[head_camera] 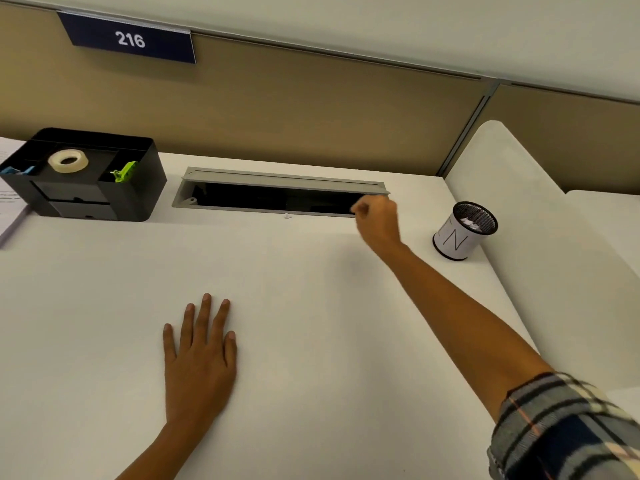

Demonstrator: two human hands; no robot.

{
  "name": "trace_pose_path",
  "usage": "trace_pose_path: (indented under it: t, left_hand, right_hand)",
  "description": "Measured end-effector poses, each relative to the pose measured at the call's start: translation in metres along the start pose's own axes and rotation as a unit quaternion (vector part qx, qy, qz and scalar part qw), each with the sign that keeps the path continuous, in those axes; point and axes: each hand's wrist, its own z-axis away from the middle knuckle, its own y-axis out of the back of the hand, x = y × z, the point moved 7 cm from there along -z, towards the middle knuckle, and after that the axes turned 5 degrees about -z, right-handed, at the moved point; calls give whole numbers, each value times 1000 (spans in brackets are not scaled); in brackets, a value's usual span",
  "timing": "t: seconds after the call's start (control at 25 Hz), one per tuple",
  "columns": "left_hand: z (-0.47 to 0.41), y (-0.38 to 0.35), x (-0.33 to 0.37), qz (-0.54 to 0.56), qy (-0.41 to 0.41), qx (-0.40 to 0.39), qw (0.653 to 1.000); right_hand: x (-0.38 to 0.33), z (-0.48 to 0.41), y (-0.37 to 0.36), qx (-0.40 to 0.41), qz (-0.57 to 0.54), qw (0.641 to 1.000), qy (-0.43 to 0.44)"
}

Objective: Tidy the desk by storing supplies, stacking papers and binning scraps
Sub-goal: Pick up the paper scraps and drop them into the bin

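rolled plaid sleeve [568, 431], bare forearms

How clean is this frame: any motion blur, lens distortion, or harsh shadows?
Head view: the right hand near the cable tray is slightly motion-blurred; the left hand, flat on the desk, is sharp. Wide-angle distortion bends the partition lines. Lighting is soft and even, with only faint shadows and no glare.

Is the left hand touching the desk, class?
Touching. The head view shows the left hand lying flat, palm down, fingers spread, on the desk.
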Motion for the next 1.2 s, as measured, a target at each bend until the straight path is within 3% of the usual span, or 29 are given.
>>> trace_pose_path:
  t: [0.08,0.2,0.4,0.56,0.8,1.0,1.2]
  left_hand:
    - [0,0,-1,-2,0,0,1000]
    - [-1,-1,-2,-3,3,0,1000]
    - [-2,-1,-1,-3,3,-4,1000]
    - [-2,-2,-1,-5,1,-4,1000]
    - [-2,-1,-1,-5,1,-5,1000]
    - [-1,-2,0,-11,-1,-5,1000]
    - [0,-2,0,-10,-5,-6,1000]
  right_hand:
    - [-22,7,-57,-122,22,992,9]
    - [-51,12,-114,-212,47,976,25]
    - [-76,11,-151,-242,161,952,94]
    - [-74,18,-147,-225,170,955,94]
    - [-45,12,-113,-148,77,983,72]
    - [-10,4,-17,10,-27,997,78]
    - [50,-10,89,134,24,990,41]
